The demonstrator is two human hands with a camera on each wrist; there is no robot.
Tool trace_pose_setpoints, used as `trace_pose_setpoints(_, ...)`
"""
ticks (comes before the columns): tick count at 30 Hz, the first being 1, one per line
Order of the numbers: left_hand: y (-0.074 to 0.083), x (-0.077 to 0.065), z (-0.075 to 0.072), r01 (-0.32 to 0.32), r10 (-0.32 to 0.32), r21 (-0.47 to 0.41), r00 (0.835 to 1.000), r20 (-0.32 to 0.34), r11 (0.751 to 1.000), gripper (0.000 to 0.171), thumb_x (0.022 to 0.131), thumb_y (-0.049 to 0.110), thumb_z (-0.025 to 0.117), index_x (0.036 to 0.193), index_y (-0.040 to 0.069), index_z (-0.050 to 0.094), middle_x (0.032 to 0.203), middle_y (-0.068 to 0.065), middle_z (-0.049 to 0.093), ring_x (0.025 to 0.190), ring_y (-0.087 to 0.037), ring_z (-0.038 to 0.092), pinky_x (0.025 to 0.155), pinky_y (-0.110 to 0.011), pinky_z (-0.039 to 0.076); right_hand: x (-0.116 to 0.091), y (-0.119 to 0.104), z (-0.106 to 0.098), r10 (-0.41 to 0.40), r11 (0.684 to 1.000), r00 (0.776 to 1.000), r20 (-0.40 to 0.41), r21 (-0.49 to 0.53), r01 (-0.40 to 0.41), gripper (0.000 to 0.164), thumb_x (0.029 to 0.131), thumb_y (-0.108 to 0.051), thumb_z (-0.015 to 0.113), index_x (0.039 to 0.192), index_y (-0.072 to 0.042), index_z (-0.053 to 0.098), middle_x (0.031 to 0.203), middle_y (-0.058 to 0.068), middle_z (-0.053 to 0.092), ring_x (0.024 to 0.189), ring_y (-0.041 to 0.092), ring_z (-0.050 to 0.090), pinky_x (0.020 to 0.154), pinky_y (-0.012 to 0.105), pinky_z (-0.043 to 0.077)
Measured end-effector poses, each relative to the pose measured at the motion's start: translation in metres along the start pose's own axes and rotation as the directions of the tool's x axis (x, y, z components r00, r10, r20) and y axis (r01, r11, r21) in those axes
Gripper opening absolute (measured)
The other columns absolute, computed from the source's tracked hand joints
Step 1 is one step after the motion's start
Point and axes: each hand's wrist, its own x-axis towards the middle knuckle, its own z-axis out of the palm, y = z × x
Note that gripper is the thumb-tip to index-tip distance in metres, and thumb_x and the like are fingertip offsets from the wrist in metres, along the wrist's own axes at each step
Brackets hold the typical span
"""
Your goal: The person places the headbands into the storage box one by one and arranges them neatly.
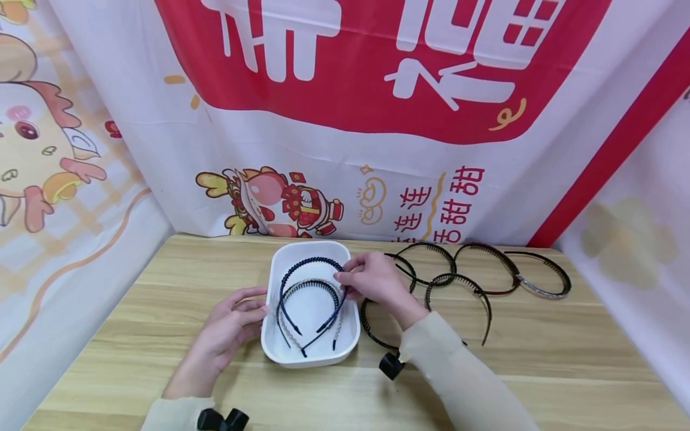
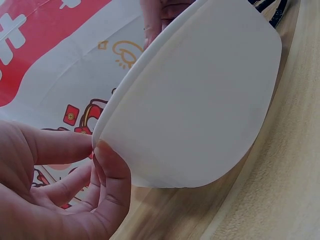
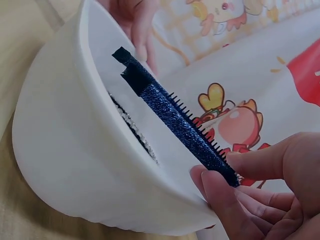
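A white plastic basin (image 1: 309, 361) stands on the table, and my left hand (image 1: 230, 326) pinches its left rim between thumb and finger, as the left wrist view shows. My right hand (image 1: 377, 278) is over the basin's right side. Between thumb and fingertips it pinches a glittery dark blue headband (image 3: 185, 135) with comb teeth along its inner edge. That headband is tilted, its two ends pointing into the basin. Below it in the basin lies a silver-beaded headband (image 3: 135, 130), along with what looks like another dark toothed one (image 1: 309, 284).
Right of the basin, several dark toothed headbands lie on the wooden table (image 1: 539, 359), overlapping: a brown one (image 1: 493, 250), a black one (image 1: 458, 276), and one with a silvery section (image 1: 544, 293) farthest right. Printed cloth (image 1: 178, 155) hangs behind and at both sides.
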Motion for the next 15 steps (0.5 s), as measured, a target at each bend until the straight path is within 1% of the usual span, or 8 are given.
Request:
trace_pose_setpoints(4,0.000,0.000,0.000,0.003,-0.003,-0.001,1.000,0.002,1.000,0.059,0.099,0.000,0.068,0.154,0.000,0.046,0.109,0.003,0.072,0.101,-0.013,0.071,0.089,-0.031,0.063,0.003,-0.006,0.002,-0.027,0.994,1.000,-0.003,-0.104,0.026,0.021,0.094,-0.021,0.084,0.108,-0.007,0.078,0.083,0.006,0.079,0.064,0.016,0.076,0.070,0.039,0.068)
trace_pose_setpoints(10,-0.001,0.000,0.000,-0.003,0.003,-0.006,1.000,0.010,1.000,0.060,0.099,0.000,0.068,0.155,0.000,0.045,0.110,0.002,0.072,0.101,-0.013,0.071,0.088,-0.031,0.062,0.007,-0.014,0.005,-0.034,0.983,0.999,0.031,-0.179,0.039,0.023,0.095,-0.019,0.082,0.112,-0.004,0.077,0.086,0.009,0.079,0.066,0.015,0.076,0.070,0.035,0.067)
trace_pose_setpoints(13,0.000,0.000,0.000,0.002,-0.002,-0.001,1.000,0.005,1.000,0.061,0.100,0.000,0.068,0.156,0.000,0.045,0.111,0.002,0.072,0.101,-0.013,0.071,0.089,-0.030,0.062,0.010,-0.019,0.008,-0.037,0.969,0.998,0.044,-0.241,0.046,0.023,0.095,-0.017,0.082,0.111,-0.003,0.077,0.089,0.010,0.078,0.065,0.015,0.075,0.067,0.032,0.067)
trace_pose_setpoints(15,0.000,0.000,0.000,0.005,-0.005,0.001,1.000,0.002,1.000,0.061,0.100,0.000,0.068,0.156,0.000,0.044,0.111,0.003,0.072,0.101,-0.013,0.071,0.089,-0.030,0.062,0.012,-0.022,0.011,-0.043,0.951,0.997,0.059,-0.303,0.059,0.021,0.095,-0.017,0.082,0.110,-0.003,0.077,0.093,0.011,0.077,0.065,0.015,0.074,0.063,0.029,0.065)
